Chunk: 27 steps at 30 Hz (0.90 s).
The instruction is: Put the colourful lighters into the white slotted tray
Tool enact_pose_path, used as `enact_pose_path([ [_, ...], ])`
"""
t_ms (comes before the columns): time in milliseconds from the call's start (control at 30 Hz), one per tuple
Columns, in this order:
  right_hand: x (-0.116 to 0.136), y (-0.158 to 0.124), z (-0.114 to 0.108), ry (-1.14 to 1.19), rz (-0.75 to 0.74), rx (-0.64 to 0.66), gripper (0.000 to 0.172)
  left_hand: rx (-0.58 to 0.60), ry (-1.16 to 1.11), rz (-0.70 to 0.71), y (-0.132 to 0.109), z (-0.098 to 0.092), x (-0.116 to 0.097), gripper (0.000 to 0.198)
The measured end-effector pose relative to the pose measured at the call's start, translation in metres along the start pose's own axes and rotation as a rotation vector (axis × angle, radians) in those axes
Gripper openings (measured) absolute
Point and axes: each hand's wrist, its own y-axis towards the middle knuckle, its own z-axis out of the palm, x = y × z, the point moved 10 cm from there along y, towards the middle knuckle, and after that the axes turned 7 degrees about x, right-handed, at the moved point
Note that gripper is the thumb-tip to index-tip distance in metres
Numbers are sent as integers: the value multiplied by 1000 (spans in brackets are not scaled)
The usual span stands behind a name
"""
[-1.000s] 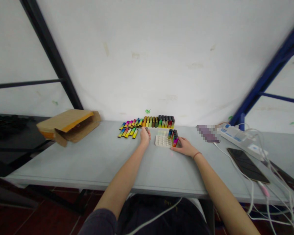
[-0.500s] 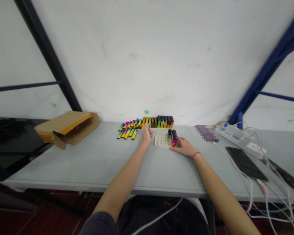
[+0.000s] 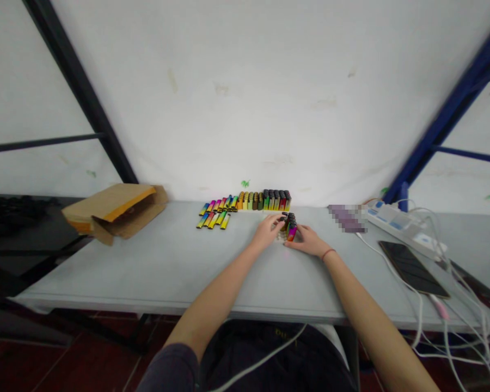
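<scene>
A white tray with round holes (image 3: 281,236) lies on the grey table, mostly hidden behind my left hand. Colourful lighters (image 3: 291,233) stand upright along its right side. My left hand (image 3: 268,231) is over the tray, its fingertips closed on a dark-topped lighter (image 3: 283,219) beside the standing ones. My right hand (image 3: 308,241) rests at the tray's right edge, thumb and fingers apart around the end lighter and touching it.
Loose lighters (image 3: 212,220) lie left of the tray. Upright yellow lighters (image 3: 250,201) and black-topped ones (image 3: 276,201) stand by the wall. A cardboard box (image 3: 114,209) is at left; a phone (image 3: 412,269), power strip (image 3: 406,227) and cables are at right.
My left hand has moved right, from beside the loose lighters to over the tray, carrying a lighter. My right hand has stayed at the tray's right edge.
</scene>
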Motion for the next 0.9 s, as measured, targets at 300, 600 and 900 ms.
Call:
enact_pose_path([
  [300,-1,1,-1,12,-20,-16,69,17,158,-61,-3,-2,-9,33],
  [600,-1,1,0,1,-1,-18,67,93,460,-29,-10,3,-19,38],
  [900,-3,1,0,8,10,-19,69,-109,811,-442,-15,-74,11,39],
])
